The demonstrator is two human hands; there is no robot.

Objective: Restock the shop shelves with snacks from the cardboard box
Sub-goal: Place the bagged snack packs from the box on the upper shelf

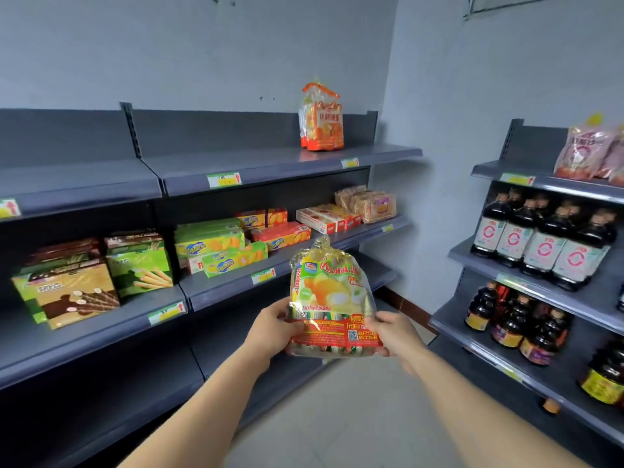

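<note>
Two hands are clamped on a green-and-yellow snack bag (pixel 332 298), left hand (pixel 275 327) and right hand (pixel 395 334) at its lower corners, before grey shelves (pixel 287 157).

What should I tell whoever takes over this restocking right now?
Left hand and right hand: both have a grip on one green snack bag, held upright in front of the shelves.
Done: an orange snack bag stands on the top shelf; boxed biscuits fill the middle shelf.
Left: shelve the held bag. Cardboard box is not in view.
</note>
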